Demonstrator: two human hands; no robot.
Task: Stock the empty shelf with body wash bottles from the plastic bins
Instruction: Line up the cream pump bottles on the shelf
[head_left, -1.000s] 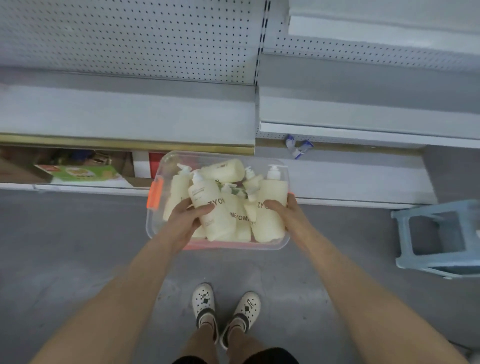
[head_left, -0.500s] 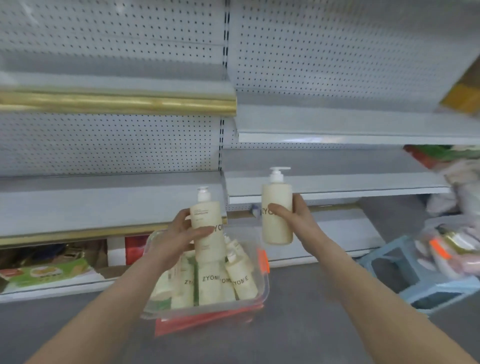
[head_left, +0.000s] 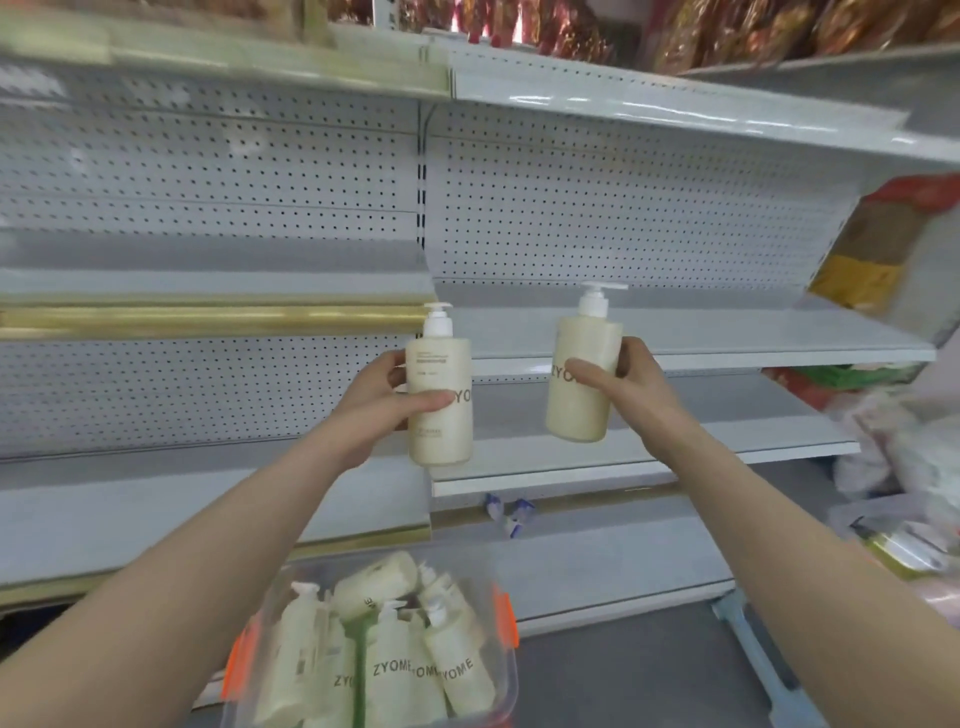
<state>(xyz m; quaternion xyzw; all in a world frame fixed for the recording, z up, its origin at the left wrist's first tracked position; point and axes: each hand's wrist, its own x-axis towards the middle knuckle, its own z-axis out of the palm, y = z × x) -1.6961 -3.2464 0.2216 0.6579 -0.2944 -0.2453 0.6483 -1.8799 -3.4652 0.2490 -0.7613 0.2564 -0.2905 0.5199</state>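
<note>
Head view: two cream pump bottles held up in front of white shelving.
Left grip (head_left: 382, 405) wrapped round first bottle (head_left: 441, 364), upright, thumb across its label. Right grip (head_left: 621, 384) wrapped round second bottle (head_left: 579, 415), slightly tilted, beside the first and apart from it. Behind right grip: white shelf (head_left: 701, 327). Below both grips: clear plastic bin (head_left: 511, 675) with orange latches, holding spare bottles (head_left: 395, 675) jumbled together.
</note>
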